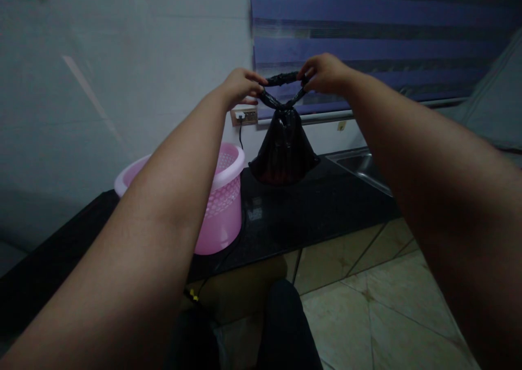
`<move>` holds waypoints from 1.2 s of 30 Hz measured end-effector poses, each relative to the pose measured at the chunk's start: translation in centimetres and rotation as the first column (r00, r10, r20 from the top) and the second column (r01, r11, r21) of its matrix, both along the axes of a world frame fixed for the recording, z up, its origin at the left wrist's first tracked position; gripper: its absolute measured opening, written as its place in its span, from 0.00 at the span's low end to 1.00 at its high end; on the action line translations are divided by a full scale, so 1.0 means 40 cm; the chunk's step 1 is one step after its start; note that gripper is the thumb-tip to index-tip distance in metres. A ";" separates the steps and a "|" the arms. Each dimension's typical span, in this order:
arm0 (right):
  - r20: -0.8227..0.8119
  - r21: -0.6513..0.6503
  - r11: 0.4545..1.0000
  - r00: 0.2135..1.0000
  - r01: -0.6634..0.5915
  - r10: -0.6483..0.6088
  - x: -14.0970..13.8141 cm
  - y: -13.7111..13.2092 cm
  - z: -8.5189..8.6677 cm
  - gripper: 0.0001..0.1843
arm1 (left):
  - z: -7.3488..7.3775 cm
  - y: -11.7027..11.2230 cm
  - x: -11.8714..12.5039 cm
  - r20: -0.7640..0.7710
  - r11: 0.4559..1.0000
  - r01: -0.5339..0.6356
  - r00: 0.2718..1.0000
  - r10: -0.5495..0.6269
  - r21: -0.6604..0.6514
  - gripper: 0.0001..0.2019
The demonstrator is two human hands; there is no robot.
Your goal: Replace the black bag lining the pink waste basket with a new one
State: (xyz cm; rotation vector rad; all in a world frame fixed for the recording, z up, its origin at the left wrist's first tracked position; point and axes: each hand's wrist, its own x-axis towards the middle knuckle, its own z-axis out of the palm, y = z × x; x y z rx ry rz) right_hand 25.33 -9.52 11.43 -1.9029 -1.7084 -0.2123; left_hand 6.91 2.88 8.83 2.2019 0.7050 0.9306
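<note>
A black plastic bag [285,147] hangs in front of me above the dark counter, gathered at its neck with its twisted top stretched into a loop. My left hand [243,86] pinches the loop's left side between thumb and fingers. On the other side, my right hand [324,74] grips the loop with its fingers closed round the plastic. The bag's body flares out below the neck, and what it contains is hidden. Left of the bag stands a pink plastic basket [222,218], partly covered by my left forearm.
The black countertop [281,218] runs along the wall, with a metal sink [362,166] at the right. A power socket [244,115] with a plugged-in cord sits behind the basket. A purple striped blind [367,49] covers the window. Below are cabinet doors [334,253] and floor tiles [346,321].
</note>
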 end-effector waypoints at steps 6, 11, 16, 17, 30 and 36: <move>0.026 -0.003 1.000 1.000 -0.001 0.001 -0.001 0.005 -0.008 0.28 | -0.007 -0.001 -0.002 -0.023 1.000 -0.023 0.999 0.023 -0.001 0.18; 0.060 -0.021 1.000 0.998 -0.006 0.007 0.000 0.008 -0.014 0.28 | -0.015 -0.007 -0.007 0.016 0.999 -0.007 1.000 0.007 -0.039 0.15; 0.027 -0.040 0.999 1.000 0.011 -0.010 -0.010 0.000 -0.017 0.27 | -0.020 -0.009 -0.006 0.033 0.999 -0.001 0.999 0.002 -0.054 0.14; 0.025 -0.044 0.999 1.000 0.017 -0.016 -0.011 0.000 -0.018 0.27 | -0.022 -0.008 -0.005 0.033 0.998 -0.002 0.999 0.004 -0.056 0.14; -0.022 -0.081 0.996 0.999 -0.040 0.039 0.012 0.026 -0.039 0.28 | -0.042 -0.002 -0.006 -0.102 0.998 -0.050 0.993 0.052 0.024 0.19; -0.039 -0.102 0.994 0.999 -0.034 0.030 0.011 0.027 -0.048 0.28 | -0.048 -0.007 -0.006 -0.113 0.998 -0.065 0.991 0.065 0.007 0.19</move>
